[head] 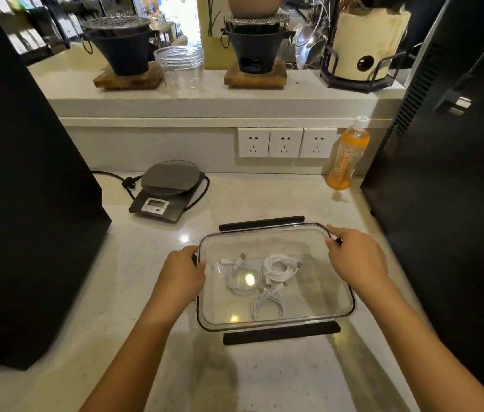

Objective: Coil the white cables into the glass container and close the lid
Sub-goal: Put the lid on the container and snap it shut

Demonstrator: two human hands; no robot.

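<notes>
The orange bottle (347, 154) by the wall has lettering down its side, too blurred to read, and the display on the scale (167, 190) is just as unclear. The glass container (338, 295) sits on the pale counter (133, 281) with its clear lid (264, 233) laid over it, black clip flaps sticking out front and back. Inside, three coiled white cables (279, 267) lie between the two hands. The left hand (182, 273) curls its fingers round the lid's left edge; the right hand (353, 254) grips the far right corner, fingertips (331, 230) hooked on the rim.
</notes>
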